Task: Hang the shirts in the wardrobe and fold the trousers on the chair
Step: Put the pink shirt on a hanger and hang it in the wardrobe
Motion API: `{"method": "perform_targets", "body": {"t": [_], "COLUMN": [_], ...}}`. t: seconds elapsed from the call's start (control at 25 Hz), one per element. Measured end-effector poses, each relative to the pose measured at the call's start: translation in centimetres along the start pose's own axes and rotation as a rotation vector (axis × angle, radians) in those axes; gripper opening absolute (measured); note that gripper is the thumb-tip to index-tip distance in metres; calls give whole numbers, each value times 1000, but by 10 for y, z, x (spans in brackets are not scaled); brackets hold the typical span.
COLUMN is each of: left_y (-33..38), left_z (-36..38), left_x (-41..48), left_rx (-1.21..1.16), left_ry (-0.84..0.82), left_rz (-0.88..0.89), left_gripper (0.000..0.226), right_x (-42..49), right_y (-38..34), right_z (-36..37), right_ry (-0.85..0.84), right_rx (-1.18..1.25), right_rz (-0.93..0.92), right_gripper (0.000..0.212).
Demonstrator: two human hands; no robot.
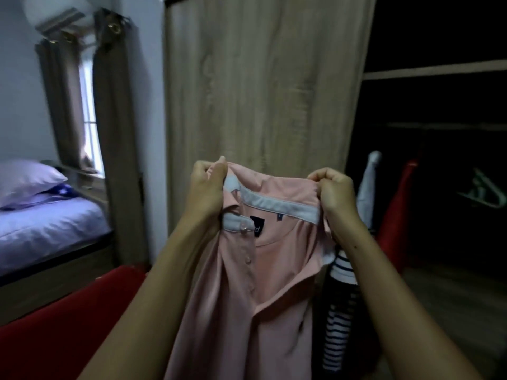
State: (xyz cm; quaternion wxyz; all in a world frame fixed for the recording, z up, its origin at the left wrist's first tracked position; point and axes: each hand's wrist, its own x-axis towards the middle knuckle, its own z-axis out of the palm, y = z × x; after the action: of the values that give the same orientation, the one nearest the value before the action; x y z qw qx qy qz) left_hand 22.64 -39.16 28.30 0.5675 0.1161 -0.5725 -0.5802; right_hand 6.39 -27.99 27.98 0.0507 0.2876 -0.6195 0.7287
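Before the wardrobe door (260,78), we pinch the pink shirt (260,297) at its shoulders, left hand (207,187) and right hand (334,193) each curled on the cloth either side of the white-lined collar (274,204). It hangs lengthwise straight down, button placket towards us. Right of the door, nearer our right hand, the dark open bay (439,105) holds pale hangers (482,193); we judge the shirt goes there.

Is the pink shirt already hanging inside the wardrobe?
No, the left hand and the right hand both grip the pink shirt by its collar, in front of the wardrobe door.
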Motion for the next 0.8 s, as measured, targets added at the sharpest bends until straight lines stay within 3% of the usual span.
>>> {"method": "perform_targets", "body": {"t": [0.24,0.36,0.48,0.64,0.8], "left_y": [0,-5,-10,-15,-20], "left_z": [103,147,180,210,233], "left_x": [-11,-23,-36,-43,-41], "left_rx": [-128,-152,-154,-155,-119], "left_ry": [-110,-183,-243,-317,-331], "left_rz": [-13,-6,-5,22,43], "left_gripper": [20,23,23,23,22], "right_x": [23,40,62,102,141], "right_y": [-10,-16,-14,-10,1], "right_z": [-98,-147,-197,-248,-276], "right_ry": [75,288,511,647,482], "right_rx": [-152,-338,-635,-974,-1363], "right_rz": [9,-158,-302,-205,26], "right_gripper": [30,19,22,31,25]}}
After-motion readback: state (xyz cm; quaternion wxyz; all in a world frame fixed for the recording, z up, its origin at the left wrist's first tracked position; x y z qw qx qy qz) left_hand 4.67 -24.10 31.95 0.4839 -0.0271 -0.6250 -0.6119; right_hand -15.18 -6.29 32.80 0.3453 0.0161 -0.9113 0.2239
